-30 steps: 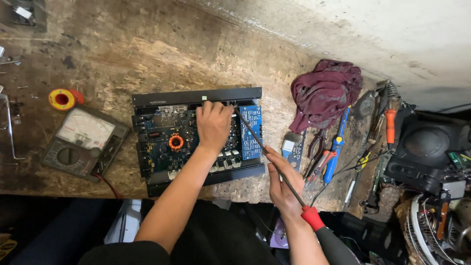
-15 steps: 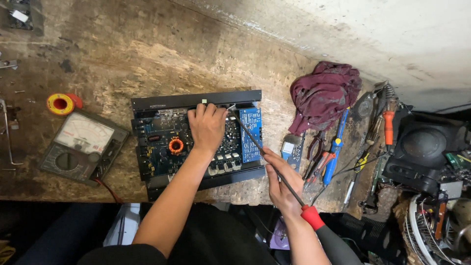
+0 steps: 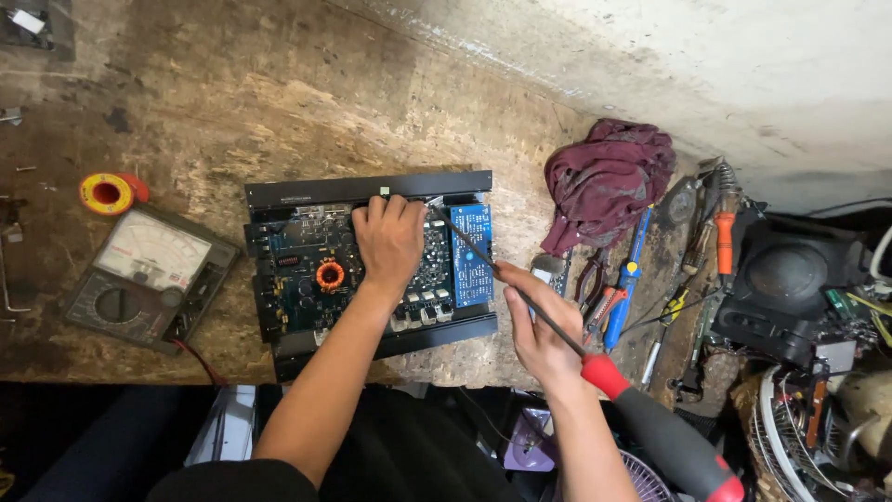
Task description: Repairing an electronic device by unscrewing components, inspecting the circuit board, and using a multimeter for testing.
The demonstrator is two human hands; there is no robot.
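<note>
At the centre of a worn, scuffed wooden workbench [image 3: 279, 102] lies an opened black electronic chassis with an exposed dark green circuit board [image 3: 307, 279], carrying a copper-wound ring coil [image 3: 330, 275] and a smaller bright blue circuit board [image 3: 472, 255] at its 3 o'clock end. The person's left hand [image 3: 388, 240] rests palm-down on the middle of the board, fingers curled and pressing near the chassis's far edge, with nothing gripped. The right hand [image 3: 539, 330], at about 4 o'clock from the chassis, is closed around the shaft of a long screwdriver with a black and red handle [image 3: 669, 432]; the handle trails toward 5 o'clock, and the thin metal shaft runs up toward 10 o'clock so that its tip sits on the board just beside the left hand's fingers.

At 9 o'clock from the chassis sits a grey analogue multimeter with a white dial face [image 3: 149, 277], and beyond it, toward 10 o'clock, a small yellow roll of tape [image 3: 105, 193]. At 2 o'clock lies a crumpled maroon cloth [image 3: 609, 181]. At 3 o'clock lie scattered hand tools: a blue-handled screwdriver [image 3: 624, 279], red-handled pliers [image 3: 599, 302] and an orange-handled tool [image 3: 724, 242]. Further toward 3 o'clock stands a black boxy device with a round recess [image 3: 790, 279].
</note>
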